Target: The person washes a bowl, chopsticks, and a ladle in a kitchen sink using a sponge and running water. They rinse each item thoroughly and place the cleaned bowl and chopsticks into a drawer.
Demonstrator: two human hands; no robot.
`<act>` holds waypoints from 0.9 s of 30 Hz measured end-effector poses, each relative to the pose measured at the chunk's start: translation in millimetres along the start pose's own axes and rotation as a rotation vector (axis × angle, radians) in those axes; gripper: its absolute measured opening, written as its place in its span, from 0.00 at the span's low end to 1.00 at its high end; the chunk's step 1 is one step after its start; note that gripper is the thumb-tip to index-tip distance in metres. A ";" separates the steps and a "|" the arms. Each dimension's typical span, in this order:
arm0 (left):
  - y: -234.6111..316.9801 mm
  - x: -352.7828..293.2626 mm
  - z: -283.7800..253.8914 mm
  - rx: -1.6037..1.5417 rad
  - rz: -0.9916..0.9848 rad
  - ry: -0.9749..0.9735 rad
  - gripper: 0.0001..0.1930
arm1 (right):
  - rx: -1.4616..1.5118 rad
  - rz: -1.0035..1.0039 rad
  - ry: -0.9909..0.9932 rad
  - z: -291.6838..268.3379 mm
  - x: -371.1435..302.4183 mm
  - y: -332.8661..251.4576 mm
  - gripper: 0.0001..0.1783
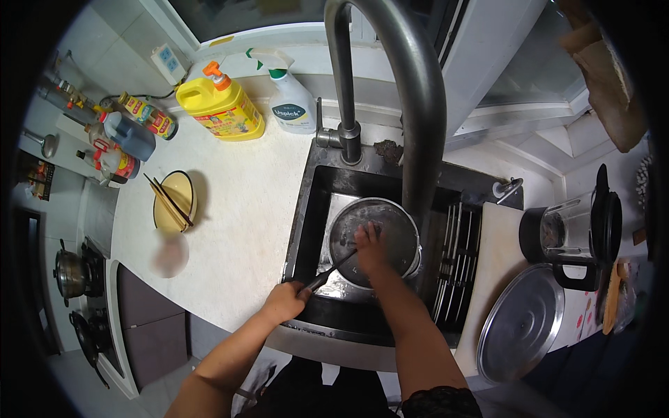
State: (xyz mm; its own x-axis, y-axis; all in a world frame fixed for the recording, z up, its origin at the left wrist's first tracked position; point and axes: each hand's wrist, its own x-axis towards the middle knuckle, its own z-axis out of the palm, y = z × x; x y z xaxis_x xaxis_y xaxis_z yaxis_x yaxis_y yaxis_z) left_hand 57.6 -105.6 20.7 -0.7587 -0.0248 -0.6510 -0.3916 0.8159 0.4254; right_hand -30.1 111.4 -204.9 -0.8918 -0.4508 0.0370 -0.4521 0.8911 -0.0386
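In the sink (296, 240) rests a round metal pot (341, 219) with a pale rim and a dark inside. My left hand (284, 302), near the sink's front left edge, is closed round the black grip of a long-handled utensil (340, 262). Its shaft slants up across the pot toward my right hand (370, 245), which is down in the pot at the shaft's far end. The fingers there are bent over something dark that I cannot make out, and the utensil's head is hidden.
A tall faucet (425, 90) arches over the sink; a metal rack (451, 258) spans its right side. To the left stand a bowl with chopsticks (174, 198), a yellow jug (221, 108) and a spray bottle (291, 104). A large lid (521, 324) and blender jug (568, 233) are right.
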 end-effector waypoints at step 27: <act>10.2 0.3 40.5 0.386 0.598 0.498 0.20 | 1.816 1.376 -0.158 -92.1 4.7 -34.5 0.21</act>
State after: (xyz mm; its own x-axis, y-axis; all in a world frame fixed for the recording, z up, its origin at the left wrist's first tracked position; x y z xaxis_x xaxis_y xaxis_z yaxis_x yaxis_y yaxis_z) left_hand 74.4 -74.0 -0.6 -0.9556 0.2945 0.0031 0.2812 0.9092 0.3070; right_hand -17.3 83.3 -111.4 -0.5270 0.1053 -0.8433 0.7715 -0.3568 -0.5267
